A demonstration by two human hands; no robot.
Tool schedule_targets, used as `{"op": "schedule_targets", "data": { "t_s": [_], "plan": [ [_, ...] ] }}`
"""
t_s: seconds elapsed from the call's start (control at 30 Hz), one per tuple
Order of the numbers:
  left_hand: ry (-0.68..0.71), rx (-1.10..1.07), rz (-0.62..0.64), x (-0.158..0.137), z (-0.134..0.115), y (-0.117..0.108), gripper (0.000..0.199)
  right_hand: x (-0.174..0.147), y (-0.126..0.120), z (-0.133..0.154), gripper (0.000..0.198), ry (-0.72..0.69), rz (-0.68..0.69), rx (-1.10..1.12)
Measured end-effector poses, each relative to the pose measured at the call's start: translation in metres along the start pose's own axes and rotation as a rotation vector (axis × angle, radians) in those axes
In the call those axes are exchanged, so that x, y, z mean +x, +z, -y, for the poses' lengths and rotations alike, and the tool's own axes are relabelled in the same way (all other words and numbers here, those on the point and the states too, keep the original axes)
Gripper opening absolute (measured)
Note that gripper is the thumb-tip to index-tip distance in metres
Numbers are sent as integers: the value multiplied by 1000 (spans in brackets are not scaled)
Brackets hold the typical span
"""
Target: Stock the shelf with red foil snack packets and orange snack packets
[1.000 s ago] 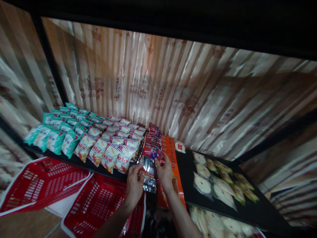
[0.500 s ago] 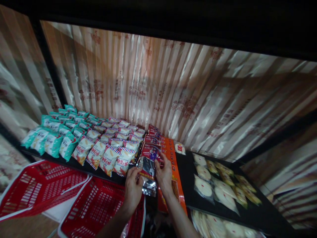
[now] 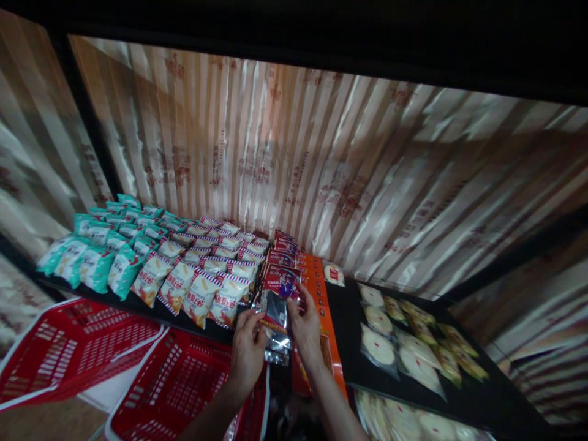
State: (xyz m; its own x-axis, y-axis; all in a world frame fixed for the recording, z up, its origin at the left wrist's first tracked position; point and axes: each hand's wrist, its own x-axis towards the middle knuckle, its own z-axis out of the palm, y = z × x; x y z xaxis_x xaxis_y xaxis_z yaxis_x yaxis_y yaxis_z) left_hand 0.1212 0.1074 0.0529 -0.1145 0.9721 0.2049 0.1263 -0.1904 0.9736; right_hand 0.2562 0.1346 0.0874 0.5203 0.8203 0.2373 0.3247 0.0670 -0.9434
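A dark snack packet [image 3: 274, 308] with a silvery lower end lies at the front of a row of red-purple snack packets [image 3: 281, 278]. My left hand [image 3: 248, 345] pinches its left edge between thumb and fingers. On the opposite edge, my right hand [image 3: 304, 324] has its fingers curled against the packet. Silver ends of further packets [image 3: 277, 357] show just below, between my wrists. White snack bags with striped tops [image 3: 201, 298] stand to the left of this row. Immediately right is a flat orange package [image 3: 316, 291], partly covered by my right forearm.
Teal snack bags [image 3: 95, 267] fill the shelf's left end. Two red baskets [image 3: 80, 343] sit below the front edge. Round white items in clear bags [image 3: 377, 344] and yellowish packets [image 3: 418, 327] lie on the black shelf [image 3: 349, 331] at right. Corrugated sheeting [image 3: 257, 153] backs the shelf.
Almost nothing differs. The view has shifted very slightly, and both hands stay on the same packet.
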Motion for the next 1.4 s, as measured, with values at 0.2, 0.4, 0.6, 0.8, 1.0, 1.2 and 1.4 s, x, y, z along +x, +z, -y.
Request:
{"op": "schedule_targets", "data": {
  "t_s": [0.2, 0.4, 0.6, 0.8, 1.0, 1.2, 1.4],
  "plan": [
    [-2, 10, -11, 2, 3, 1, 32, -1, -1, -4, 44, -31, -3, -75],
    [-8, -16, -6, 3, 3, -2, 31, -1, 1, -4, 40, -47, -12, -94],
    [-26, 91, 31, 6, -9, -7, 32, -2, 2, -1, 37, -32, -3, -63],
    [152, 517, -2, 5, -24, -16, 28, -1, 1, -3, 38, -41, -2, -71],
    [420, 672, 86, 15, -36, -2, 47, -1, 2, -6, 38, -34, -5, -14],
    [190, 708, 373, 34, -50, 6, 70, 2, -2, -12, 40, 0, -12, 62],
    [140, 705, 447, 38, -56, 3, 74, 2, -3, -13, 39, 17, 10, 70]
  ]
}}
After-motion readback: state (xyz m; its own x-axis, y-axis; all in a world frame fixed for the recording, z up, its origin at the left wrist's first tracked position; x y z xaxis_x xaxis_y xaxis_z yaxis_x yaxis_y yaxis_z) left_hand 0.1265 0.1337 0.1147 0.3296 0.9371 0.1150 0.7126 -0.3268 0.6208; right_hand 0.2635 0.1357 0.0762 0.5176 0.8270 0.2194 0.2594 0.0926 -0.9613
